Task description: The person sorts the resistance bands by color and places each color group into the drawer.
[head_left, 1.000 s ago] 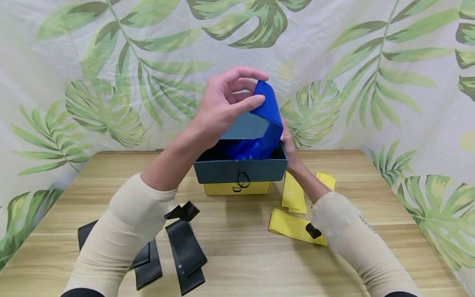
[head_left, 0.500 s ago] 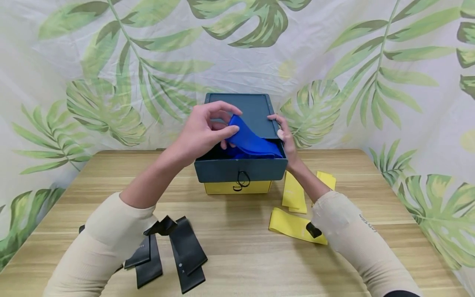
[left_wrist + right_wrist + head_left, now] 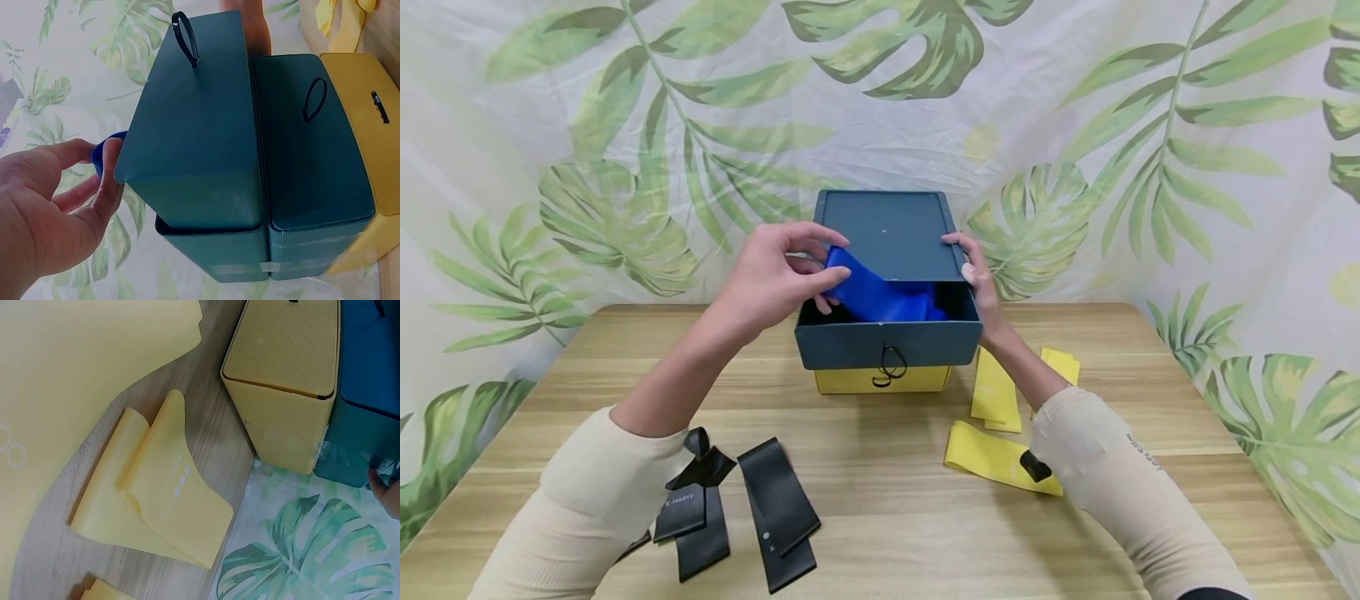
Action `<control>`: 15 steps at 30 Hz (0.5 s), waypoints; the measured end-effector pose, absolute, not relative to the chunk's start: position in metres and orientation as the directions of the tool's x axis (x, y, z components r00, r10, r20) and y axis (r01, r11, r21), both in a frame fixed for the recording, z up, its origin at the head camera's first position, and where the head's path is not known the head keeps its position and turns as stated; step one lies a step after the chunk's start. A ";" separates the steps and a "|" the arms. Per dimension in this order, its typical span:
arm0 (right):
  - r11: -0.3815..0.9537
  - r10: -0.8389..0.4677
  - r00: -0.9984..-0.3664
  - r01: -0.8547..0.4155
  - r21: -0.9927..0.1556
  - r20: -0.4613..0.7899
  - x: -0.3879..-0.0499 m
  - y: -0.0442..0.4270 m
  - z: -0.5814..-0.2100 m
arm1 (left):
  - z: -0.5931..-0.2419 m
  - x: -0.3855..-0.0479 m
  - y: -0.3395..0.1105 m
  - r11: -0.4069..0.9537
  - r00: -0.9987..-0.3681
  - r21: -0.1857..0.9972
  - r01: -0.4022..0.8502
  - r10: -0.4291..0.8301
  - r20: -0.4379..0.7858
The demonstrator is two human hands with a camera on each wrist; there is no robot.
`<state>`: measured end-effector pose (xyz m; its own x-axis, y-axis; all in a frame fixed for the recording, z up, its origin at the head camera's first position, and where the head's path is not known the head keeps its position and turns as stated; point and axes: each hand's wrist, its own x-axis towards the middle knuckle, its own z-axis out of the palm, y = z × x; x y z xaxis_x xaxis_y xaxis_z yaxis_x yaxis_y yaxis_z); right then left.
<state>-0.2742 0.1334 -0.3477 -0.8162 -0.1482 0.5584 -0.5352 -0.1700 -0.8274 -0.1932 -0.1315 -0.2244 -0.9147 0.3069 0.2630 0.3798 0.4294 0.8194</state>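
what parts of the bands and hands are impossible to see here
Head view: lower part of the blue band, hidden by the front of the open drawer.
Head view: some black bands, partly hidden by the left sleeve.
Right wrist view: most of the right hand, cut off by the right edge.

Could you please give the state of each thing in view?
Left hand, pinching the blue band
Right hand, gripping the drawer unit
Blue band, partly inside the top drawer
Top drawer, pulled open
Middle drawer, shut
Bottom drawer, shut
Yellow bands, lying on the table
Black bands, lying on the table
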 end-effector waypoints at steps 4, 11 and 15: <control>-0.178 -0.144 -0.820 -0.529 -0.830 0.553 -0.275 0.134 -0.348 | -0.227 -0.193 -0.130 0.427 -0.913 0.824 0.372 0.330 0.241; -0.170 -0.149 -0.817 -0.533 -0.829 0.556 -0.275 0.133 -0.350 | -0.229 -0.194 -0.124 0.430 -0.909 0.826 0.365 0.358 0.215; -0.166 -0.144 -0.813 -0.542 -0.824 0.564 -0.276 0.133 -0.350 | -0.229 -0.196 -0.118 0.417 -0.896 0.826 0.380 0.387 0.217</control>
